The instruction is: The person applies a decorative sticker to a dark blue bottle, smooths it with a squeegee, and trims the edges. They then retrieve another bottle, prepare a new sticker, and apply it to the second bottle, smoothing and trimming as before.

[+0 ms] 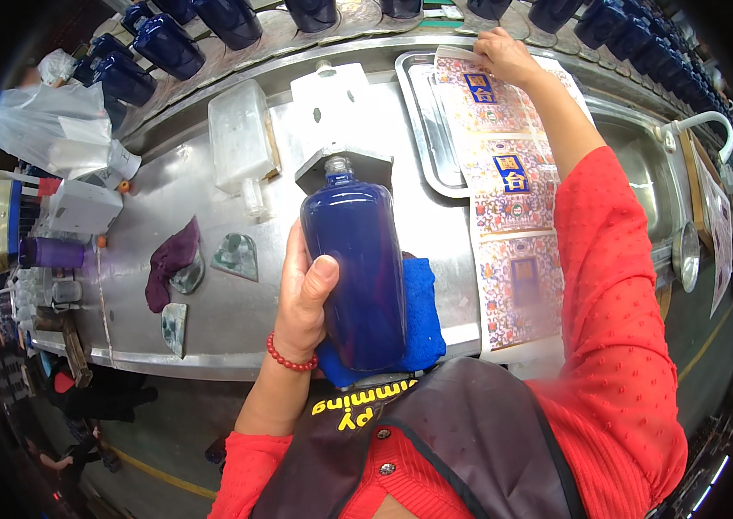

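Observation:
A dark blue glass bottle [353, 268] with an uncapped neck is in my left hand [304, 298], the thumb laid along its side. Its lower part is in front of a folded blue cloth [422, 303], and its neck points away from me toward a white stand [332, 108]. Far to the right, my right hand [509, 59] has its fingers bent and pinched at the top edge of a patterned decal sheet [518, 216]. That sheet drapes over a metal tray [422, 121] and runs down to the table's front edge; the fingertips are partly hidden.
On the metal table [150, 303] lie a purple cloth [176, 259], several small green-and-white pads [235, 256] and a clear plastic container [241, 138]. A sink [643, 182] with a white faucet [704, 125] stands right. Blue bottles [228, 22] line a conveyor [349, 17] beyond.

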A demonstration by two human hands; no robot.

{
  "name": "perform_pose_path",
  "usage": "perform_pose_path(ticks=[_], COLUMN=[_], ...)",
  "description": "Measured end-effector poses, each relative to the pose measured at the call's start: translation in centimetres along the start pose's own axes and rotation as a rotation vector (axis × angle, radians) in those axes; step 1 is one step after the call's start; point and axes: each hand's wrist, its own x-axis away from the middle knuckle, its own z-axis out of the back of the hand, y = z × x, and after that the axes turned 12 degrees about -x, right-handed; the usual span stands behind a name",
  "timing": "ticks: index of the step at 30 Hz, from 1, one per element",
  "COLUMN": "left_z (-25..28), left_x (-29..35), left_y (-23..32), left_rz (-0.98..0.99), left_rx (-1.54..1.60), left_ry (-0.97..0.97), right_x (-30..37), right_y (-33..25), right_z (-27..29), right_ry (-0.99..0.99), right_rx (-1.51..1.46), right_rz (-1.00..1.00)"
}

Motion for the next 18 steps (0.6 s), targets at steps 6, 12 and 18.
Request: perform_pose_path(ticks=[6,12,18], left_z=[0.14,0.12,-0.08], left_x=[-0.06,0.03,-0.11], left_y=[-0.19,-0.06,0.09], left_rz=[-0.007,0.004,-0.002], left_rx=[-0.011,0.008,0.001], left_ry=[-0.001,-0.008,0.005], right_x=[0.88,0.81,0.75], right_y=[0.13,-0.35,-0.19], right_z=[0.25,0.41,0.00], right_ry=[-0.046,-0.073,0.010], right_rx=[-0.005,0.021,0.058], right_rz=[-0.033,-0.159,-0.049])
